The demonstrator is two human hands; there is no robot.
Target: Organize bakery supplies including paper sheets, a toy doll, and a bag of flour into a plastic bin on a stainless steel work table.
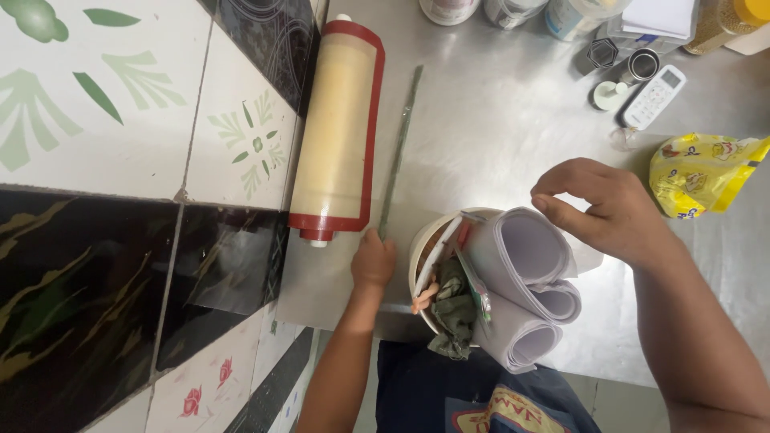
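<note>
The left hand (373, 261) pinches the near end of a thin green rod (399, 148) lying on the steel counter (497, 136), unlifted, while right hand (597, 204) fingers curl on rolled white sheets (521, 281) standing in the bucket (425, 240)

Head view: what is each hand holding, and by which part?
The left hand grips the near end of a thin green strip. The right hand pinches the top edge of rolled white sheets standing in a bucket.
</note>
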